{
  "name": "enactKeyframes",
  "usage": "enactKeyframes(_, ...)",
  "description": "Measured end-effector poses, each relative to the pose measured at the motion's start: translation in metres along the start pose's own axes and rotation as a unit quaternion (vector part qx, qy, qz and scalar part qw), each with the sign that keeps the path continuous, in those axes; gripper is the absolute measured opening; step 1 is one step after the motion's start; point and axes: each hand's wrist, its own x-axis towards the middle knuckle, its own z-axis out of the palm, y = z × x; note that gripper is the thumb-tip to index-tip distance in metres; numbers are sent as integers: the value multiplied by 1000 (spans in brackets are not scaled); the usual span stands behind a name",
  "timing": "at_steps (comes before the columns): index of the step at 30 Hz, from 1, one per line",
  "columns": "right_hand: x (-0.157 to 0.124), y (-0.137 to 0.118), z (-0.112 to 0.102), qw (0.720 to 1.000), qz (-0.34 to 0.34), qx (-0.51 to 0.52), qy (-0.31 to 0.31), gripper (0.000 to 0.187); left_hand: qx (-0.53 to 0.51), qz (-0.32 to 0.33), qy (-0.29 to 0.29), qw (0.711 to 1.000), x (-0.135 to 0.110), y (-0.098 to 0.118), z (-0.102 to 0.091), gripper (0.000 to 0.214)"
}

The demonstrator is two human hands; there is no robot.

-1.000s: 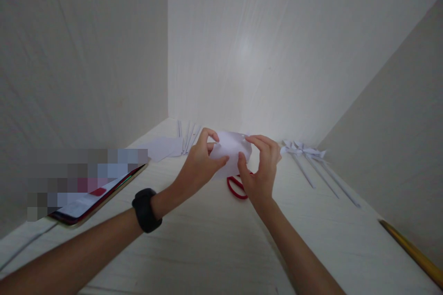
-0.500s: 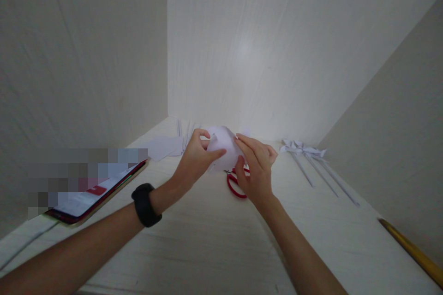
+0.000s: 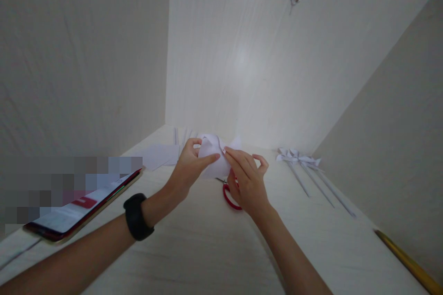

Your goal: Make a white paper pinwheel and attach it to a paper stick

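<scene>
A white sheet of paper (image 3: 210, 166) is held up between my two hands, its upper edge curled inward toward the middle. My left hand (image 3: 192, 163) grips its left side, thumb on the near face and fingers behind. On the right side, my right hand (image 3: 247, 177) pinches the paper with the fingertips at the folded-over part near the centre. Red-handled scissors (image 3: 230, 197) lie on the table under my right hand, which partly hides them.
Finished paper pinwheels (image 3: 299, 159) on rolled sticks lie at the right. Loose paper sheets (image 3: 161, 154) and thin paper sticks (image 3: 176, 136) are at the back left. A phone (image 3: 83, 207) leans at the left with a cable. A gold-coloured rod (image 3: 404, 258) lies at the right edge.
The right fingers have moved inward, bringing a corner of the paper over toward its middle. The left hand keeps its hold. The whole view has shifted slightly.
</scene>
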Motion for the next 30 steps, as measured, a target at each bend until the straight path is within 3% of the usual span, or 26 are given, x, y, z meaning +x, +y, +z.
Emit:
enactKeyframes(23,2,6,-2,995,-58,-19,-79,39,66,-15,21,997,5,-9,-4,61)
enactKeyframes(30,0,4,-4,997,-51,0,-57,35,43,-7,13,999,4,-7,-7,53)
